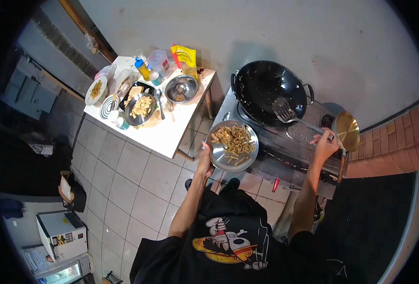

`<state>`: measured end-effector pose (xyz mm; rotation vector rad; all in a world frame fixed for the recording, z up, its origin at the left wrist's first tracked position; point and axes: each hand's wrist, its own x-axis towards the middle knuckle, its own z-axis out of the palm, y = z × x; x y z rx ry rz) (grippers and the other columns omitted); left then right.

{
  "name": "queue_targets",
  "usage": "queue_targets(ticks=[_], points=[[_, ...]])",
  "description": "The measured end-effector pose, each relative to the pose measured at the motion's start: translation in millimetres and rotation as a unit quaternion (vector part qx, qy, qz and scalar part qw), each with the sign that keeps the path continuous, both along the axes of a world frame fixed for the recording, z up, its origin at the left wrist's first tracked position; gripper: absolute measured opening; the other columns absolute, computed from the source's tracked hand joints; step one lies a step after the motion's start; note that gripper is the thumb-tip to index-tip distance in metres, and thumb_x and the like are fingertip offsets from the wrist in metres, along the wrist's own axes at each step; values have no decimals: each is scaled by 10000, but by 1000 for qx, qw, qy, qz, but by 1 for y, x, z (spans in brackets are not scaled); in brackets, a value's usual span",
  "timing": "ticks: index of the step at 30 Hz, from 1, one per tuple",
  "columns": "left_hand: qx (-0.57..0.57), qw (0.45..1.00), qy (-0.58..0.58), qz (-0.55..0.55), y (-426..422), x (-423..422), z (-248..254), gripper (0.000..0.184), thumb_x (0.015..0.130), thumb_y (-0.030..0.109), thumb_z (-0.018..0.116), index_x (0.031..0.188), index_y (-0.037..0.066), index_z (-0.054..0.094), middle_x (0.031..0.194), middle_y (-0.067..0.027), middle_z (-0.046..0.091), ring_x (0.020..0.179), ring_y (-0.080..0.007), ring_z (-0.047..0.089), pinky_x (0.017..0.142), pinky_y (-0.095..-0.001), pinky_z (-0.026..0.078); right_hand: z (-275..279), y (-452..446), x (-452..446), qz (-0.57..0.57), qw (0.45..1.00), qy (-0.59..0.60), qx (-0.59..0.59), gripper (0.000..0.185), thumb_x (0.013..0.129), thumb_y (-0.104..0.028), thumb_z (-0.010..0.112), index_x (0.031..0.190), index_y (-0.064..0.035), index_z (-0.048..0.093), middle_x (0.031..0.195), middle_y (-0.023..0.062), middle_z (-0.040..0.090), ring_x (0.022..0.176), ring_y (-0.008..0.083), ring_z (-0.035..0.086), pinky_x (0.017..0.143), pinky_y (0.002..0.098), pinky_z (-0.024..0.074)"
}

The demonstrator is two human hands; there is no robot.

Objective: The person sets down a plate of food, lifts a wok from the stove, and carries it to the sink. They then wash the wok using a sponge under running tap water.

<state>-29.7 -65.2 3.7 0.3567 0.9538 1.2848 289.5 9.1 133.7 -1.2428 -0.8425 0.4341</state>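
My left hand (205, 162) grips the left rim of a round metal plate (241, 165), which carries a heap of brown fried pieces (234, 140). Closed around the handle of a slotted metal spatula (285, 111) is my right hand (324, 144). The spatula's head is over the lower right part of a large black wok (266, 85) on the stove. Small crumbs dot the wok's inside. The plate is in front of the wok, over the stove's left front edge.
A gold-coloured pan (347, 130) sits at the stove's right end, its handle toward me. On the white table (157, 137) at left are a steel bowl (181, 89), a plate of pale pieces (141, 108), a yellow bag (185, 56) and bottles. A brick ledge (389, 150) is at right.
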Motion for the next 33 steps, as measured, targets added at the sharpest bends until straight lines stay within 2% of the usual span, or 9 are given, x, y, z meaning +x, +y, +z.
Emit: queue_targets(ticks=[9,12,19,21,22,25,27,29,33], points=[[-53,999,-8,6,-13,-18,-9,673,831,566,275,1234,31,342,1180,-117,468,1050,-215,486,870,-359,418,-28,1,6,27,998,64,-12,134,820,-73,486,857,34,558,573,69,531,430,102,486,349,226,397],[-58,998,-2,2,-13,-15,-8,677,829,571,268,1244,40,328,1190,-115,458,1063,-216,477,880,-361,409,-8,10,-6,90,993,-19,-78,171,844,-117,513,928,19,575,647,46,549,480,72,496,415,197,396],[-44,999,-15,-7,-14,-7,-11,662,837,565,256,1264,62,301,1226,-113,418,1087,-212,450,885,-343,402,7,76,-52,267,952,-147,-28,166,843,-106,511,966,-20,582,637,35,538,520,57,491,474,197,394],[-31,999,-9,6,-15,-9,-15,660,841,560,248,1253,49,312,1202,-112,440,1069,-211,463,879,-342,406,2,94,-60,284,922,-258,-51,185,833,-84,514,993,-10,570,734,75,585,635,98,553,575,223,430],[-40,999,-9,3,-17,-9,-13,662,840,560,249,1245,41,321,1192,-112,449,1065,-210,467,878,-341,408,-1,99,-65,284,917,-281,-9,199,824,-61,510,1007,-2,562,878,119,605,771,154,584,671,248,438],[-51,998,-30,10,-22,-14,-16,673,835,564,256,1221,21,348,1168,-114,471,1046,-207,483,872,-338,414,-5,104,-68,290,912,-288,-22,221,821,-46,501,1033,-6,553,971,153,589,862,200,583,719,261,430],[-57,998,-35,15,-26,-20,-18,679,829,569,266,1216,18,356,1167,-119,472,1039,-211,491,868,-341,418,-9,100,-66,305,911,-277,-7,235,820,-37,497,1048,-10,548,957,145,595,805,192,583,691,256,431],[-61,997,-28,24,-27,-24,-18,680,829,570,270,1214,16,357,1163,-121,475,1036,-213,494,868,-344,419,-9,91,-63,325,898,-294,14,261,835,-42,495,1091,-25,539,757,30,528,603,53,439,555,184,377],[-72,996,-44,19,-24,-27,-21,678,832,565,272,1214,12,356,1151,-124,484,1033,-215,497,870,-348,417,11,66,-57,388,882,-264,-32,254,814,-15,498,1064,-12,542,798,67,545,671,92,489,590,210,393]])
